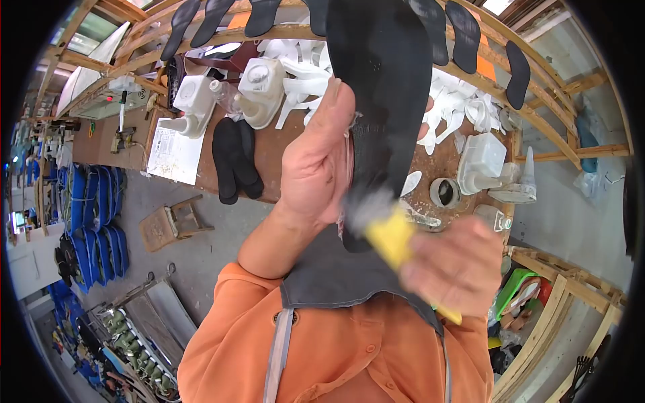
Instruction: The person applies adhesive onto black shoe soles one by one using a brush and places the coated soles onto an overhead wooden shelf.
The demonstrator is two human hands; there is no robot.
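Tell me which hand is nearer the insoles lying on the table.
Left. In view, the left hand is just right of the insoles; the right hand, gripping the yellow-handled brush, is much farther right and lower.

A black insole [386,114] stretches far to near; across its near end slants a yellow brush [390,238], bristles [366,211] blurred, seemingly touching it.

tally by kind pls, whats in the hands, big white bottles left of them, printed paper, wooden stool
Black insole: 1
Yellow brush: 1
Big white bottles: 2
Printed paper: 1
Wooden stool: 1
Total: 6
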